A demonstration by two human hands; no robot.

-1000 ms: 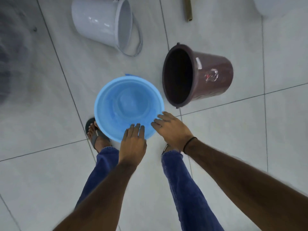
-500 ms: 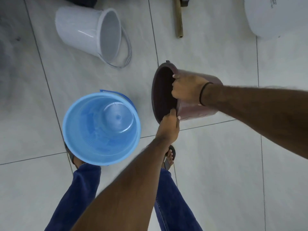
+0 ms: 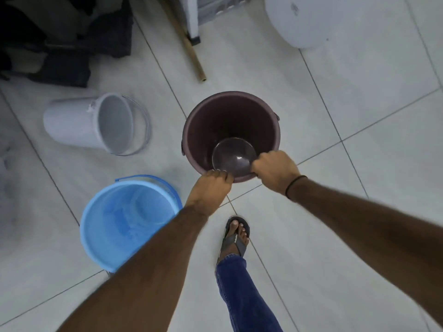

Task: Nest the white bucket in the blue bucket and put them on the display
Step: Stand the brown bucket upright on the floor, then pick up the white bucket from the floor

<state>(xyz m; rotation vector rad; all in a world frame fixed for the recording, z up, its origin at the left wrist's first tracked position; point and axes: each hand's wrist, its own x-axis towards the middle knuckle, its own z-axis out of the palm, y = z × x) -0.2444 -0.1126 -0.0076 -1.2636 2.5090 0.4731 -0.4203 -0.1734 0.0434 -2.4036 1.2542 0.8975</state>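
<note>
The white bucket [image 3: 79, 122] lies on its side on the tiled floor at the left, mouth facing right, wire handle resting on the floor. Nearer me at the lower left, the blue bucket [image 3: 115, 226] stands upright and holds nothing; my left forearm crosses its right edge. A dark maroon bucket [image 3: 230, 125] stands upright at the centre. My left hand [image 3: 211, 188] and my right hand [image 3: 275, 170] both grip its near rim, a short gap between them.
A wooden pole [image 3: 189, 49] lies on the floor beyond the maroon bucket. Dark bags or clothing [image 3: 60, 37] are piled at the top left. A large white round container [image 3: 311, 17] sits at the top right. My sandalled foot [image 3: 236, 236] stands below the maroon bucket.
Both hands left the blue bucket's rim and took the maroon bucket, which was lying on its side. It now stands upright. The blue bucket stays on the floor to my left.
</note>
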